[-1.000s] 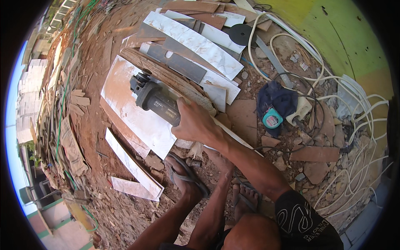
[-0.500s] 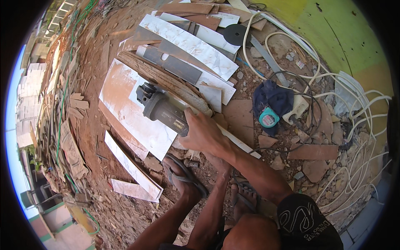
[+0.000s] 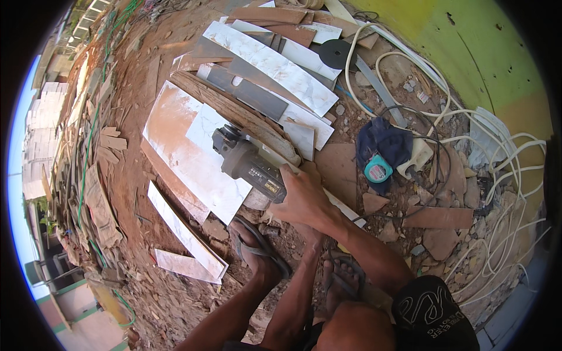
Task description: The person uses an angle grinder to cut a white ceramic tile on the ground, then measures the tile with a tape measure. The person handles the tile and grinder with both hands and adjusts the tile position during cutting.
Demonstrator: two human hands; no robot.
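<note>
My right hand (image 3: 301, 196) is wrapped round the rear body of a dark angle grinder (image 3: 253, 168). The grinder's head points to the far left, over a white marbled tile (image 3: 225, 196) partly coated in reddish dust. My left hand (image 3: 308, 233) sits low beneath my right wrist, its fingers hidden. A long narrow pale strip (image 3: 345, 209) passes under my right hand. Along the tile's far side lies a rough wooden plank (image 3: 234, 111).
Cut tile pieces (image 3: 275, 70) are heaped beyond the plank, near a black disc (image 3: 336, 54). Two thin tile offcuts (image 3: 184, 228) lie at left. A teal tape measure (image 3: 377, 168) rests on dark cloth (image 3: 386, 140), beside a white power socket (image 3: 418, 155) and looped cables (image 3: 515, 158).
My right hand has drawn the grinder to the right and slightly nearer me, showing more of the tile's white surface. The tile and offcuts stay in place.
</note>
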